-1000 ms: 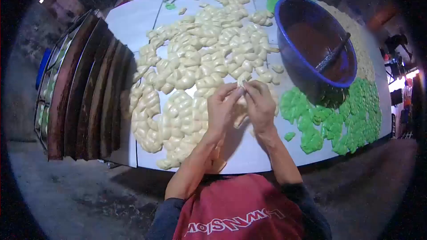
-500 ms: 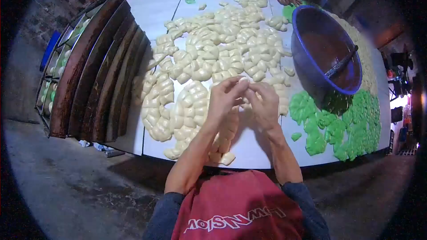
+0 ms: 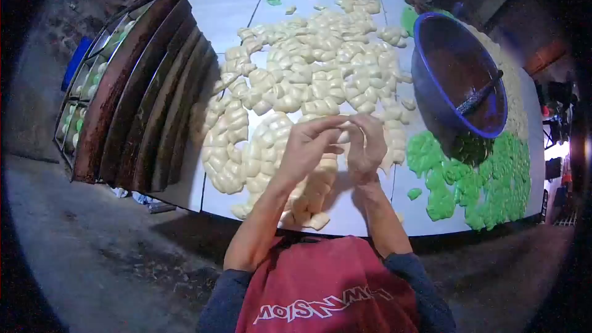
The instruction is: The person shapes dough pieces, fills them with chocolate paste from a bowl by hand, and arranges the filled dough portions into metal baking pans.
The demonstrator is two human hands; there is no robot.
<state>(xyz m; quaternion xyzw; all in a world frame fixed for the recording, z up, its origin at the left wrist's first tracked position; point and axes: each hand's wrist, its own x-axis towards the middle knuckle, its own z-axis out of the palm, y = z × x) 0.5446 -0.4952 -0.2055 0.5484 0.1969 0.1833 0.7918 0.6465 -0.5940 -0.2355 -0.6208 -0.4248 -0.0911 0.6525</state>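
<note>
Fingertips of the left hand (image 3: 306, 150) and right hand (image 3: 368, 146) nearly meet in the head view, seemingly pinching a small dough piece (image 3: 346, 124) above cream dough pieces (image 3: 320, 80); a light, even pinch would suit it

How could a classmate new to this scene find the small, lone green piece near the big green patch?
Start at the big blue tub, on the right of the white table. On the wearer's side of it spreads a patch of green pieces. Just left of that patch lies the small green piece, set apart by bare white surface all round.
</note>
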